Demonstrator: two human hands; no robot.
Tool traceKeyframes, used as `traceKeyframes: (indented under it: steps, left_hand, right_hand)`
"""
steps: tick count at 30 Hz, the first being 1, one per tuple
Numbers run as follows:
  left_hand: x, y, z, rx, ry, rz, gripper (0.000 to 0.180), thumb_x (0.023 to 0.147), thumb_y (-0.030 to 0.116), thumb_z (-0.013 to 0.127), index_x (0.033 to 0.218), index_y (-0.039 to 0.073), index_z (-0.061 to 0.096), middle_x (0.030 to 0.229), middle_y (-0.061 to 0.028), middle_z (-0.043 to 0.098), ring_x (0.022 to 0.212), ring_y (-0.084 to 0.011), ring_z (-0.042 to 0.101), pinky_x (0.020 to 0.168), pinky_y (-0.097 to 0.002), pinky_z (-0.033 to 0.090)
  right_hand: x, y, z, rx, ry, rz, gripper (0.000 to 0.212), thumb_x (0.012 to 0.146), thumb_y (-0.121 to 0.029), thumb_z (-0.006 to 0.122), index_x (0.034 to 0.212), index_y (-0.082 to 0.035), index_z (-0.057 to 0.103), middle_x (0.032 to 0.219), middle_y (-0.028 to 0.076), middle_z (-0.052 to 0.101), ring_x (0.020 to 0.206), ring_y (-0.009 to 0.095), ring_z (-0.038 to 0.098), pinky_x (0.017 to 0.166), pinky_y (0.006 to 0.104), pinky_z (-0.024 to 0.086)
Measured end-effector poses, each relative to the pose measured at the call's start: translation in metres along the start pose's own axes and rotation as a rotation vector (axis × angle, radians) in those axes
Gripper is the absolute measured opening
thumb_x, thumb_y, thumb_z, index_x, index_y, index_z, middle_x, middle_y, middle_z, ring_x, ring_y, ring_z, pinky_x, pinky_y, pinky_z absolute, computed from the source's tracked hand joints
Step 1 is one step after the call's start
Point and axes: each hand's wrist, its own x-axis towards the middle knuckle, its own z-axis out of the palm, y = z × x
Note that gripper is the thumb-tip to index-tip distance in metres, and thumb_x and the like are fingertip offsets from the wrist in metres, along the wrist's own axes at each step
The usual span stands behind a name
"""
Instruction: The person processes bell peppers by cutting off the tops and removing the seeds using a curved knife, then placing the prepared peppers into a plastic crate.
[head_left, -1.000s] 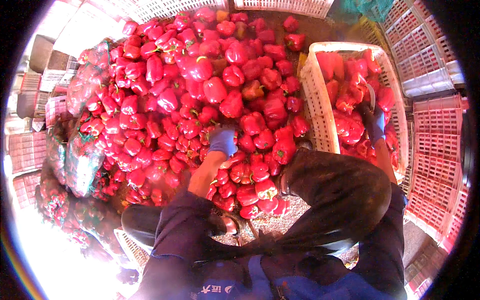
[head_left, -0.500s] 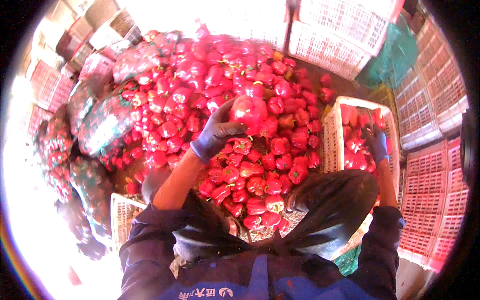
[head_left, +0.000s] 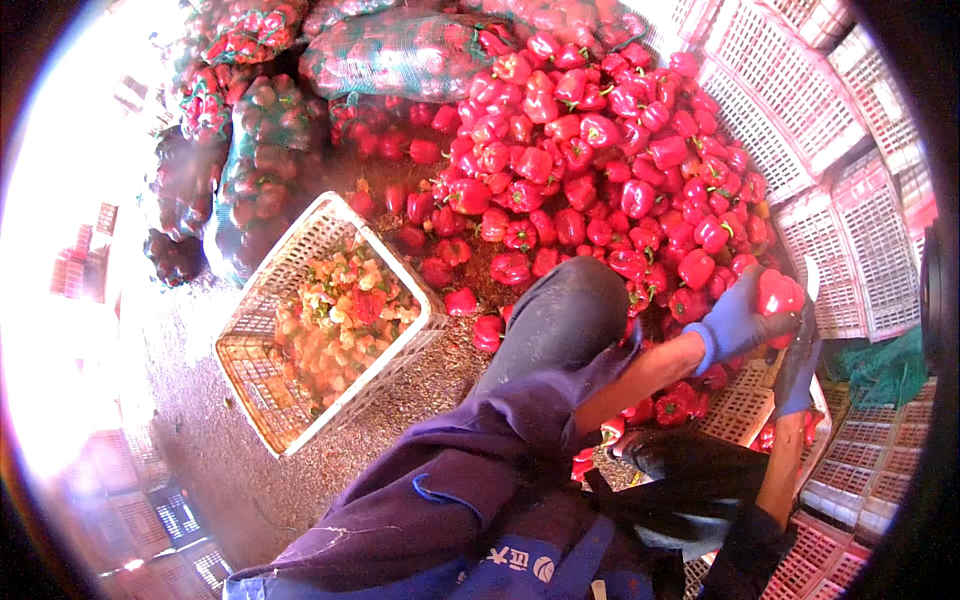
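My left hand (head_left: 738, 322), in a blue-grey glove, grips a red bell pepper (head_left: 779, 293) at the right side of the pile. Close beside it is my right hand (head_left: 797, 368), gloved too, with its fingers closed around a knife. The knife's pale blade (head_left: 811, 278) sticks up just right of the pepper; its handle is hidden in the hand. Below both hands stands a pale plastic crate (head_left: 742, 408) with red peppers inside, partly covered by my right arm. The big heap of red bell peppers (head_left: 570, 150) spreads out beyond my knees.
To the left, a tilted white crate (head_left: 262, 420) holds pale yellowish-green pepper scraps (head_left: 340, 320). Stuffed mesh sacks (head_left: 400, 55) lie at the far left. Stacked crates (head_left: 790, 110) line the right, with green netting (head_left: 885, 370) beside them.
The view has swung left, bringing the scrap crate into sight. My right hand has left the pepper crate and come up beside my left hand, which still holds a pepper. The knife blade now shows.
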Motion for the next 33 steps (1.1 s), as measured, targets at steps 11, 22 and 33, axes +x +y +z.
traceKeyframes:
  steps: [11,22,33]
  left_hand:
    - [0.014,0.042,-0.091,0.562,0.131,0.37,0.093,0.063,0.032,0.1,0.135,-0.001,0.052,0.124,-0.0129,0.065,0.113,-0.0209,0.064,0.099,-0.0383,0.055]
    - [-0.005,0.042,-0.092,0.251,0.171,0.313,0.088,0.061,0.031,0.102,0.128,-0.002,0.054,0.119,-0.0112,0.065,0.109,-0.0191,0.064,0.094,-0.0358,0.056]
    - [-0.011,0.056,-0.1,-0.078,0.065,0.073,0.055,0.083,0.004,0.08,0.132,-0.004,0.057,0.118,-0.008,0.067,0.107,-0.0162,0.066,0.095,-0.0326,0.055]
  right_hand:
    - [0.002,-0.081,0.059,0.256,-0.112,-0.05,0.061,0.103,-0.021,0.061,0.157,-0.005,0.038,0.098,0.005,0.07,0.076,0.009,0.064,0.056,0.0225,0.051]
    - [-0.019,-0.104,0.084,-0.043,-0.264,-0.3,0.084,0.1,-0.05,0.062,0.153,0.007,0.032,0.112,0.033,0.067,0.102,0.043,0.071,0.082,0.0462,0.055]
    - [-0.026,-0.088,0.052,0.06,-0.143,-0.059,0.07,0.093,-0.036,0.076,0.149,-0.004,0.048,0.107,0.015,0.073,0.093,0.032,0.074,0.079,0.0374,0.056]
